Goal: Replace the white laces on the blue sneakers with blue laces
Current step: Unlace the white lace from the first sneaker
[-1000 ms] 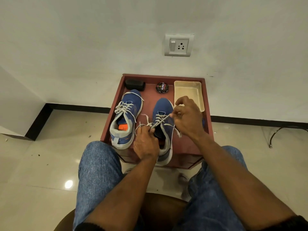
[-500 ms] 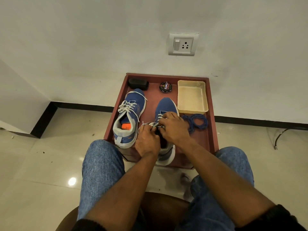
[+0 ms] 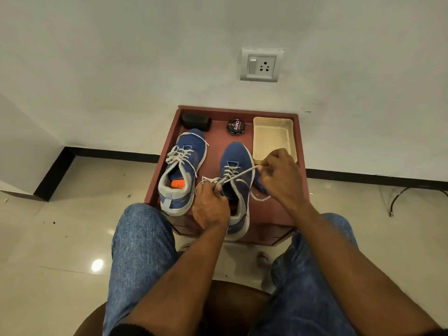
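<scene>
Two blue sneakers with white laces stand on a reddish-brown low table [image 3: 271, 209]. The left sneaker [image 3: 181, 170] is still laced and untouched. On the right sneaker [image 3: 236, 166], my left hand [image 3: 209, 204] grips the collar and top eyelets. My right hand [image 3: 282, 175] pinches the white lace [image 3: 238, 175] and holds it taut, out to the right of the shoe. A loop of the same lace lies on the table under my right wrist. The blue laces [image 3: 260, 184] are mostly hidden behind my right hand.
At the table's back stand a black brush [image 3: 196, 121], a round tin of shoe polish [image 3: 236, 127] and a cream plastic tray [image 3: 274, 139]. A wall with a socket [image 3: 261, 65] is close behind. My knees in jeans flank the table's front; tiled floor lies around.
My right hand has moved from the shoe's tongue up and to the right, drawing the white lace out taut and covering the blue laces. My left hand stays on the shoe.
</scene>
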